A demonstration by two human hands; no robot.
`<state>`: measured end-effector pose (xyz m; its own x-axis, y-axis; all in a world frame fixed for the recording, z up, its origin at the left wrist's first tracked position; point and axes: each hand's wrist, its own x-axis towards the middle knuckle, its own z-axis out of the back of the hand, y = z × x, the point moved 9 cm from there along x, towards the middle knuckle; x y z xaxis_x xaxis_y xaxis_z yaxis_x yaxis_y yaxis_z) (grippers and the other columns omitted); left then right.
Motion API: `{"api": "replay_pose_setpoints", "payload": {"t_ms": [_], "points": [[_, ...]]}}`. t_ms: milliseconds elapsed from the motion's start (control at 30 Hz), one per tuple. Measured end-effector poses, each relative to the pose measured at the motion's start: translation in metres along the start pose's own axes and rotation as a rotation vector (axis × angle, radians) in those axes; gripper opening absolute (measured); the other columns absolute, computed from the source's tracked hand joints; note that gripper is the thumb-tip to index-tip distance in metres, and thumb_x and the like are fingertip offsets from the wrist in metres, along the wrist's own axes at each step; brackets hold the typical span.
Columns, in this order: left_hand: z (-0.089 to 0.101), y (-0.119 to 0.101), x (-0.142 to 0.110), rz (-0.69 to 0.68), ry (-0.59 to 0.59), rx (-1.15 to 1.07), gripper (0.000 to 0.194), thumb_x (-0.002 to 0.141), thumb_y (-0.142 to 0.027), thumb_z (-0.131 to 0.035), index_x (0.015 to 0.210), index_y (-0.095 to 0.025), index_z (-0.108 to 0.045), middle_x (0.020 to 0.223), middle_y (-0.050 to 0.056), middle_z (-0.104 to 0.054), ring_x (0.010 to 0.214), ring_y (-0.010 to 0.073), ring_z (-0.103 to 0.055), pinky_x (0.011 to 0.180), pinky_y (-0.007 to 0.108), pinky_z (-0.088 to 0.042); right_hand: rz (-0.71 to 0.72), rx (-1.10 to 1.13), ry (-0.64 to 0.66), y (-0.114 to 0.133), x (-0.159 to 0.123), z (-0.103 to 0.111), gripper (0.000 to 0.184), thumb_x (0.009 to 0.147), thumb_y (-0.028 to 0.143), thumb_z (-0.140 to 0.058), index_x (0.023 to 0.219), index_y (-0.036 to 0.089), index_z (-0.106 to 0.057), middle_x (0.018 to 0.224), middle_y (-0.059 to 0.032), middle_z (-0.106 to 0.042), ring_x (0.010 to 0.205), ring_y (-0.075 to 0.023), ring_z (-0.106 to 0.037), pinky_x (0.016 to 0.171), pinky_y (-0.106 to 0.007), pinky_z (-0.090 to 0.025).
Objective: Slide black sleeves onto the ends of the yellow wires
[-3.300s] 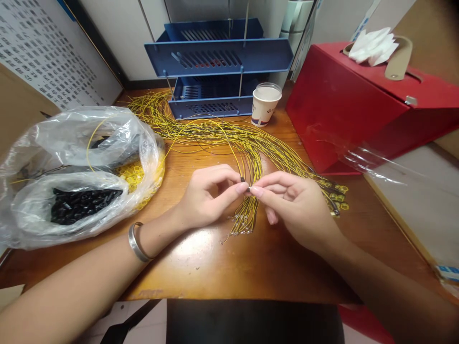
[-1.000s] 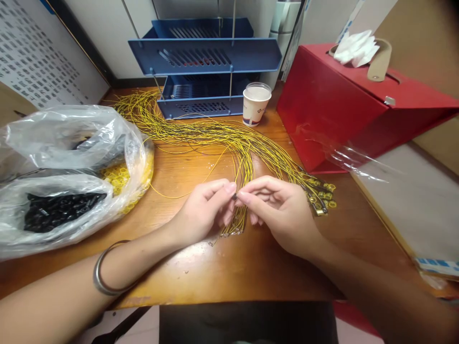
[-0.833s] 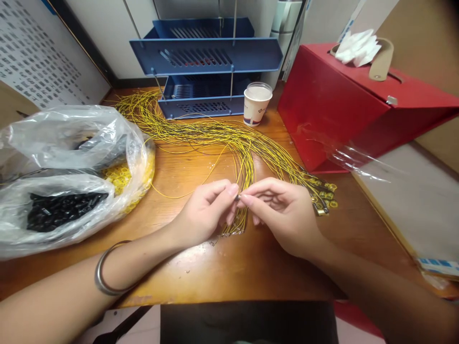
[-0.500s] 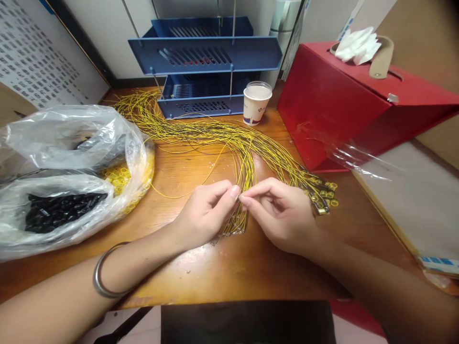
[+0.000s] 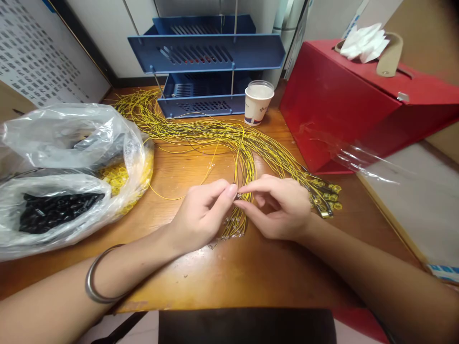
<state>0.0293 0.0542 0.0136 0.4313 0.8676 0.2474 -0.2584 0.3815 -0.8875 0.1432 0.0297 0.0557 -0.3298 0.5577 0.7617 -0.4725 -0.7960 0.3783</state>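
My left hand pinches the end of a thin yellow wire between thumb and index finger; the wire loops out to the left. A tiny metallic tip shows at those fingertips. Facing it, my right hand has its thumb and index finger parted around the tip, with a visible gap. Beneath both hands runs a bundle of yellow and dark wires, its small metal ends lying on the table. Another branch ends at the right in dark connectors with yellow rings.
At left, plastic bags hold black parts and yellow rings. A blue rack and a paper cup stand at the back. The red box with tissues is at right on the wooden table.
My right thumb and index finger have parted from their pinch at the wire tip. My left hand keeps its pinch, nearly in place. The view has shifted slightly.
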Motion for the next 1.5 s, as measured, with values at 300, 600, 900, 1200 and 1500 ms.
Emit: {"api": "replay_pose_setpoints", "payload": {"t_ms": [300, 600, 900, 1200, 1500], "points": [[0.001, -0.002, 0.001, 0.004, -0.001, -0.073, 0.039, 0.099, -0.033, -0.044, 0.065, -0.015, -0.050, 0.056, -0.002, -0.049, 0.053, 0.0078, -0.046, 0.053, 0.022, -0.037, -0.001, -0.046, -0.028, 0.006, 0.000, 0.004, 0.008, 0.082, 0.019, -0.071, 0.085, 0.020, -0.064, 0.051, 0.0086, -0.050, 0.043, -0.0043, -0.046, 0.047, -0.018, -0.036], [0.001, 0.006, 0.004, 0.119, -0.013, -0.406, 0.021, 0.092, -0.033, -0.058, 0.083, -0.014, -0.061, 0.058, -0.003, -0.056, 0.048, 0.0061, -0.048, 0.048, 0.018, -0.039, -0.040, -0.035, -0.024, 0.005, -0.001, 0.006, 0.009, 0.081, 0.019, -0.072, 0.085, 0.022, -0.064, 0.054, 0.0072, -0.059, 0.042, -0.0051, -0.047, 0.046, -0.019, -0.038], [0.008, 0.005, 0.004, 0.074, -0.098, -0.358, 0.017, 0.089, -0.031, -0.063, 0.083, -0.015, -0.062, 0.056, -0.004, -0.053, 0.047, 0.0054, -0.045, 0.048, 0.019, -0.040, -0.053, -0.033, -0.061, 0.006, -0.001, 0.009, 0.010, 0.079, 0.018, -0.074, 0.082, 0.020, -0.065, 0.051, 0.0070, -0.055, 0.042, -0.0045, -0.044, 0.044, -0.019, -0.036], [0.011, 0.002, 0.003, 0.052, -0.124, -0.376, 0.014, 0.085, -0.027, -0.068, 0.090, -0.014, -0.067, 0.072, 0.002, -0.065, 0.048, 0.0059, -0.049, 0.046, 0.019, -0.042, -0.125, -0.020, -0.060, -0.001, -0.003, 0.008, 0.009, 0.081, 0.016, -0.070, 0.086, 0.022, -0.065, 0.057, 0.0053, -0.061, 0.041, -0.0052, -0.042, 0.041, -0.021, -0.034], [0.019, 0.001, 0.003, 0.040, -0.224, -0.269, 0.012, 0.081, -0.025, -0.072, 0.090, -0.017, -0.073, 0.076, 0.003, -0.072, 0.059, 0.0093, -0.060, 0.048, 0.018, -0.046, -0.179, 0.039, -0.085, -0.005, -0.005, 0.009, 0.007, 0.084, 0.015, -0.065, 0.087, 0.020, -0.067, 0.056, 0.0049, -0.056, 0.044, -0.0059, -0.043, 0.044, -0.020, -0.036]]}}
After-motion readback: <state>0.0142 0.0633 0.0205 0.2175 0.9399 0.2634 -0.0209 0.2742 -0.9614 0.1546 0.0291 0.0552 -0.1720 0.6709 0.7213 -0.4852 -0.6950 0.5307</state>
